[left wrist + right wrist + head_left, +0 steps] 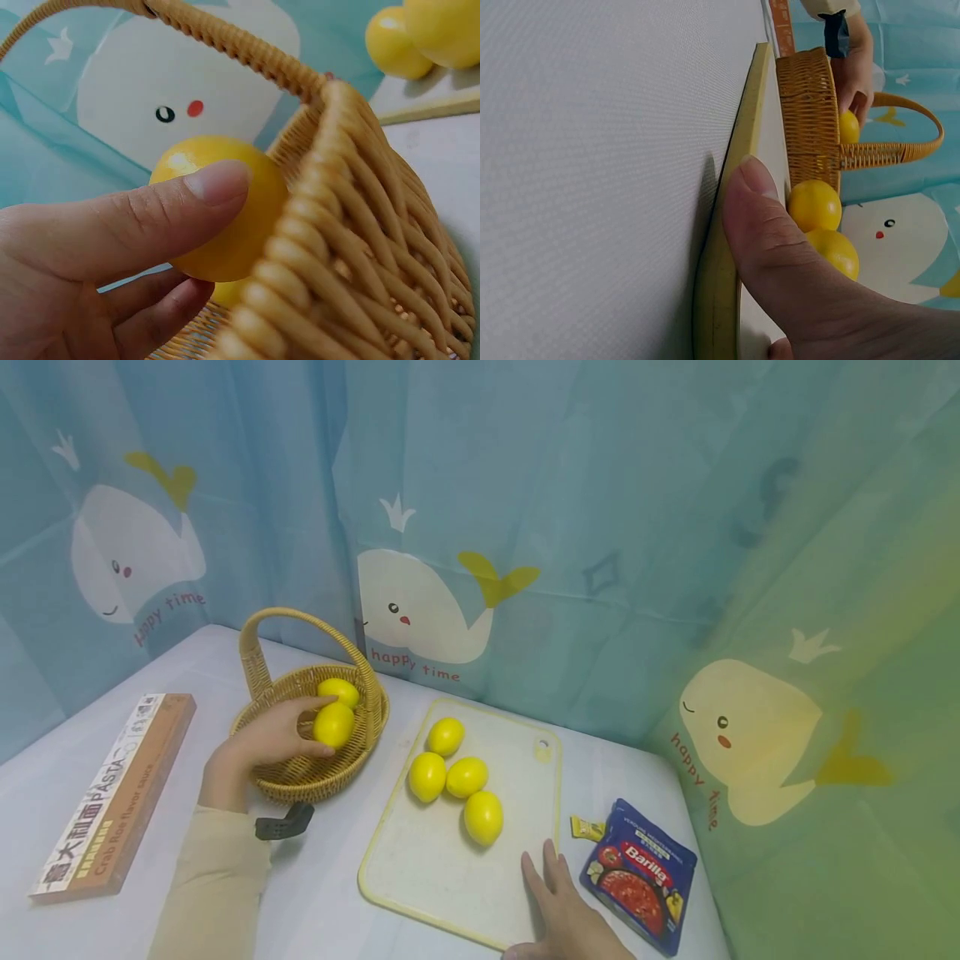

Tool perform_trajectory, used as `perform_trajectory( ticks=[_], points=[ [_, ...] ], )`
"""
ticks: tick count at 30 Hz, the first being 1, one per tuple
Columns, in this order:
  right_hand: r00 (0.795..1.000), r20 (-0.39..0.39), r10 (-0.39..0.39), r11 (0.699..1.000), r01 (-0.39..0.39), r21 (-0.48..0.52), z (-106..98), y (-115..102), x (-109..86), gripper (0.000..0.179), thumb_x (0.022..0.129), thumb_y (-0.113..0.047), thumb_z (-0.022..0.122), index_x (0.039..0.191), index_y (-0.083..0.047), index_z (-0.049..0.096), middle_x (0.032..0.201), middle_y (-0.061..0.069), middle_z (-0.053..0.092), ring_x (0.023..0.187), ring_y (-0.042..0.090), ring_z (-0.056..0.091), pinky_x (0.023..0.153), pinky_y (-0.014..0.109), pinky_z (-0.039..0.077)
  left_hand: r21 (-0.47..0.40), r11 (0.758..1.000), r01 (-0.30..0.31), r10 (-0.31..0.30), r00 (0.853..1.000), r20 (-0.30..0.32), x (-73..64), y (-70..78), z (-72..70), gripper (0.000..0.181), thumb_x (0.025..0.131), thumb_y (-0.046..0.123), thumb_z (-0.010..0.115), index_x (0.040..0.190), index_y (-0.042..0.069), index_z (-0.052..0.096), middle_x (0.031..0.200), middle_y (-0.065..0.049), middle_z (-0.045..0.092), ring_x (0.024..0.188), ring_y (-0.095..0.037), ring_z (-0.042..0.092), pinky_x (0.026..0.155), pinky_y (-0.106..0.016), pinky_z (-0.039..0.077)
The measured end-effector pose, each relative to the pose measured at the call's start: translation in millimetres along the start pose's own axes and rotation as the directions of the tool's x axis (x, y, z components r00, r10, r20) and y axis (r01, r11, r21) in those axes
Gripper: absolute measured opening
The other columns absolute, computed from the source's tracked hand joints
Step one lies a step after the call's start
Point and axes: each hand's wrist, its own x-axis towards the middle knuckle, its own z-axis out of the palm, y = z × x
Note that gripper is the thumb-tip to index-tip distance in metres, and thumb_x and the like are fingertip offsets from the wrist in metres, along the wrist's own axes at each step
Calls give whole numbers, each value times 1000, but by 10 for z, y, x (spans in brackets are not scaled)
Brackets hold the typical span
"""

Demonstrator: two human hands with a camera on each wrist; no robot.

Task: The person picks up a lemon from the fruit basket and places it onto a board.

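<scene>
The left hand (273,735), at eight o'clock in the head view, covers part of the gripped lemon (334,727) and the basket (318,788); that lemon blocks some of the rear lemon (339,690). Towards five o'clock, the right hand (566,914), cropped along the bottom, masks the near corner of the cutting board (420,868), and I can't read the tiny print on the yellow sachet (587,828). Another lemon (454,30) is cut off at two o'clock in the left wrist view. At four o'clock in the right wrist view, the thumb (769,240) hides part of a board lemon (834,251).

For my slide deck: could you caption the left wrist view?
Left hand gripping a lemon at a wicker basket, with a whale-print curtain behind.
</scene>
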Motion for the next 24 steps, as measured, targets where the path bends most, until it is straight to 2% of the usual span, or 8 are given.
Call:
perform_trajectory(
  ticks=[8, 15, 24],
  points=[
    [1000, 4, 13, 1000, -13, -3, 3, 12, 12, 125, 47, -74, 71, 150, -16, 28, 157, 25, 7, 135, 55, 21, 83, 67, 47, 41, 999, -35, 36, 999, -20, -57, 153, -72, 82, 75, 32, 79, 144, 11, 40, 146, -16, 43, 135, -36, 37, 111, -55, 29],
    [1000, 2, 10, 1000, -10, -3, 0, 15, 10, 125, 47, -74, 71, 150, -16, 28, 157, 25, 7, 135, 55, 21, 83, 67, 46, 97, 995, -37, 40, 999, -31, -157, 320, -157, 83, 74, 37, 79, 143, 11, 41, 146, -17, 43, 135, -39, 36, 111, -57, 29],
    [1000, 5, 11, 1000, -11, 9, 9, 16, 13, 125, 47, -72, 73, 150, -16, 29, 156, 26, 7, 135, 56, 19, 84, 67, 46, 89, 993, -80, 84, 995, -44, -242, 500, -178, 80, 75, 37, 79, 143, 15, 42, 146, -12, 44, 134, -34, 39, 110, -55, 32]
  ],
)
